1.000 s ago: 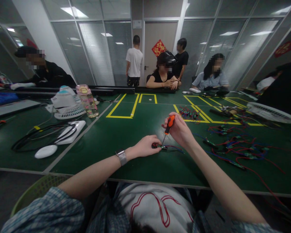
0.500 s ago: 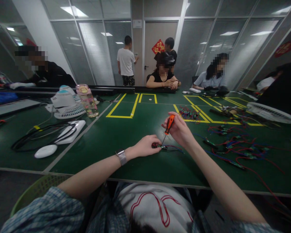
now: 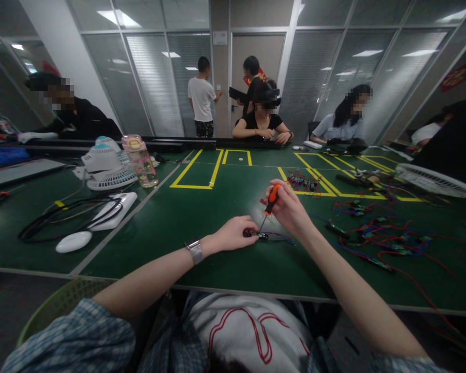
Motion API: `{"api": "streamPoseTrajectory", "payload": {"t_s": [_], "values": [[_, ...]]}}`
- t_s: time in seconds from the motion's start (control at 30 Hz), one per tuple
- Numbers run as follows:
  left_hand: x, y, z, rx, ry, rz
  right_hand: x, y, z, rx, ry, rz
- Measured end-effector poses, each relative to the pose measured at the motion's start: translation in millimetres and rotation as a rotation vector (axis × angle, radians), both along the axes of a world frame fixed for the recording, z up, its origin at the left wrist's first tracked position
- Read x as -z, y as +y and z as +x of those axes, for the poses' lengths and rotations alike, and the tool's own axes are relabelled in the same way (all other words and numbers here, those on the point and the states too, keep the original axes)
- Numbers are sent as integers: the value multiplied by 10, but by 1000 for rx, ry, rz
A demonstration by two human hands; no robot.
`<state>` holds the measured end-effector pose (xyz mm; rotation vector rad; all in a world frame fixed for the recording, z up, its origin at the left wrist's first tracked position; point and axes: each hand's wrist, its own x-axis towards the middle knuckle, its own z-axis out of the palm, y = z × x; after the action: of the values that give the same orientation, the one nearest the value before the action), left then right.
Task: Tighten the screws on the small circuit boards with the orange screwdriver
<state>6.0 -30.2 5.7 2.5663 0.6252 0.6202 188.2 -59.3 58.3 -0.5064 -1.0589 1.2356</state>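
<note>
My right hand (image 3: pixel 289 204) is closed around the orange and black handle of a screwdriver (image 3: pixel 272 198). Its thin shaft slants down to the left, and the tip meets a small circuit board with wires (image 3: pixel 263 236) on the green table. Fingers of my left hand (image 3: pixel 235 233) are closed on the board's left end, pinning it down; part of the board is hidden under them. Red and blue wires trail from the board to the right, beneath my right wrist.
Loose wired circuit boards (image 3: pixel 399 248) lie spread on the right, with a bundle of more boards (image 3: pixel 303 182) farther back. At left are a white fan (image 3: pixel 111 173), a bottle (image 3: pixel 140 161), a black cable (image 3: pixel 34 235) and a white mouse (image 3: pixel 73 242). Several people are around the table.
The screwdriver handle has shifted very slightly in my right hand; my left hand stays put. Behind the table, a standing person has moved left, holding a dark flat object.
</note>
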Motion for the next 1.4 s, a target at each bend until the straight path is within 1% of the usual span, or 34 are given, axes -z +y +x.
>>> {"api": "streamPoseTrajectory", "payload": {"t_s": [0.17,0.27,0.47,0.7,0.87,1.0,1.17,1.4], "values": [[0,2,1,-4,-3,-3,-7,-1,-22,-27,2,36],[-1,0,2,-9,2,0,-17,-6,-17,-49,40,13],[4,-1,4,-14,11,0,-26,-7,17,24,86,-50],[-1,5,0,-12,15,-5,-3,20,15,42,49,-21],[-5,3,0,-17,22,3,-9,12,0,-30,35,21],[-5,2,1,-16,22,6,-16,-7,-11,-66,64,-14],[-8,5,3,-16,27,6,-1,-7,3,-16,89,-39],[-4,6,3,-14,23,1,4,11,11,1,6,-21]]}}
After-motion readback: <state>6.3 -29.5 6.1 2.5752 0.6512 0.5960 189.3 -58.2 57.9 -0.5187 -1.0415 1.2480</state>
